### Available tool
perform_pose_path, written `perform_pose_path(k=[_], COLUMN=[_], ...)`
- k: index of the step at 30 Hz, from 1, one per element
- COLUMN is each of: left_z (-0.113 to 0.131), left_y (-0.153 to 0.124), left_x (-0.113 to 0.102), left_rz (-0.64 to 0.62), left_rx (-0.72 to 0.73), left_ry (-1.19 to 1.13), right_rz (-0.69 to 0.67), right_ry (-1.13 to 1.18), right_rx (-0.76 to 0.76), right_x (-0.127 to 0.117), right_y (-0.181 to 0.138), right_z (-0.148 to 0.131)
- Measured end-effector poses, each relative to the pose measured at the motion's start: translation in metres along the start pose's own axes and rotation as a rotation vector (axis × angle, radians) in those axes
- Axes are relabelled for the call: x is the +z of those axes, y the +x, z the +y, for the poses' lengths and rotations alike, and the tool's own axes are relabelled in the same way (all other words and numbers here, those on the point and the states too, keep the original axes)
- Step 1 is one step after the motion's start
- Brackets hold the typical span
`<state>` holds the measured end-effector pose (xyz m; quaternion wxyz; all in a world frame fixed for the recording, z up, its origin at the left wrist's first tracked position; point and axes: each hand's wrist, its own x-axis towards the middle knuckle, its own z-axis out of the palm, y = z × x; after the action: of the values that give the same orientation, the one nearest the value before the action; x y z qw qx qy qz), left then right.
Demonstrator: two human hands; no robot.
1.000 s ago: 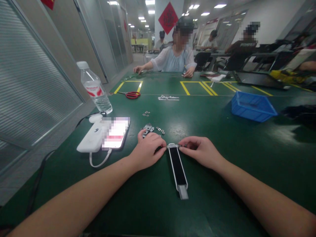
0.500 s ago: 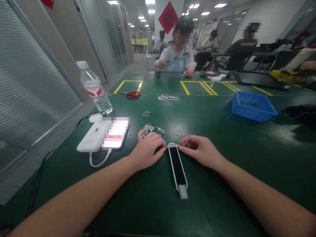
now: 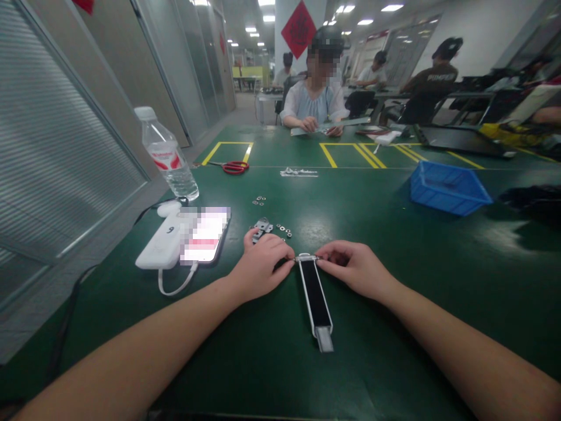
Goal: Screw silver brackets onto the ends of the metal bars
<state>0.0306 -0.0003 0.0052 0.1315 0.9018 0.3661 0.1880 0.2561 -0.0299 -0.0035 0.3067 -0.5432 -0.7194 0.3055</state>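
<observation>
Here's the black, white-edged strip (image 3: pixel 315 295) on the bench (image 3: pixel 372 362), its pale tab (image 3: pixel 325 339) at six o'clock! Left hand (image 3: pixel 265 266) at ten, right hand (image 3: pixel 357 266) at two, each grip pinching an end of the metal bar (image 3: pixel 306 258) at twelve. Beyond, metal brackets (image 3: pixel 263 227) at eleven; farther, blue bin (image 3: pixel 449 193) at two.
</observation>
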Motion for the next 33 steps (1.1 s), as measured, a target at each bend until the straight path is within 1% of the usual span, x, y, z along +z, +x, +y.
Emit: perform_pose_path(k=[6, 13, 26, 33], left_z=[-0.0005, -0.0016, -0.0008, -0.0011], left_y=[0.0001, -0.0004, 0.0002, -0.0005], left_x=[0.0002, 0.0007, 0.0006, 0.0001], left_rz=[0.000, 0.003, -0.005, 0.025], left_rx=[0.001, 0.010, 0.004, 0.009], left_ry=[0.000, -0.009, -0.006, -0.004], right_rz=[-0.029, -0.031, -0.010, 0.007], right_ry=[0.007, 0.002, -0.056, -0.087], right_rx=[0.010, -0.002, -0.049, -0.065], right_x=[-0.0025, -0.0024, 0.0002, 0.0015], right_y=[0.0002, 0.0007, 0.0003, -0.0005], right_z=[-0.0010, 0.0014, 0.0014, 0.0015])
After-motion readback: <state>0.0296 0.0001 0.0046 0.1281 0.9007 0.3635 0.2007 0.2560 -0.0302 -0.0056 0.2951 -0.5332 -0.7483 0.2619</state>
